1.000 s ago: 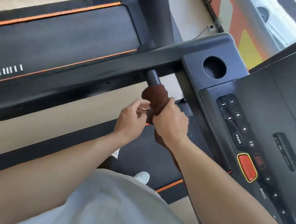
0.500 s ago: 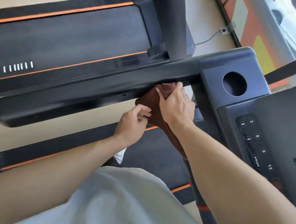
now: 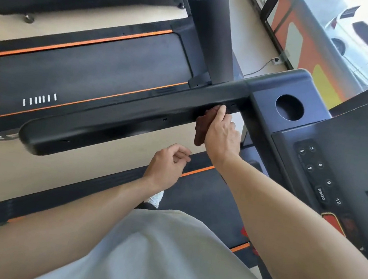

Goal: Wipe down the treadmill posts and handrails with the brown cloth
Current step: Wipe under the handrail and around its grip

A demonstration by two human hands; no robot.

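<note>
- Against the inner face of the left handrail (image 3: pixel 115 118), close to where it joins the console (image 3: pixel 348 161), the right hand (image 3: pixel 222 134) presses the brown cloth (image 3: pixel 204 128) onto the black plastic, fingers curled over the bunched fabric with one fingertip up on the rail.
- Most of the cloth hangs below the rail, partly hidden behind the hand; how much of it touches the rail cannot be told.
- Below and apart from the cloth, the left hand (image 3: pixel 168 164) hovers over the gap between rail and treadmill belt (image 3: pixel 196 201), fingers loosely curled, holding nothing.
- Step in hand, as I judge it: wiping the handrail, starting at its console end.
- Next move likely calls for dragging the cloth along the rail toward its rounded free end (image 3: pixel 29 139), keeping steady pressure and wrapping the fabric over the top and underside so no face is skipped.
- A thick upright post (image 3: pixel 211 37) rises behind the rail near the junction; it appears to need wiping too.
- Watch point: the button panel (image 3: pixel 319 173) and cup holder (image 3: pixel 289 107) sit just beside the working hand, so a stray elbow or wrist could press a key.
</note>
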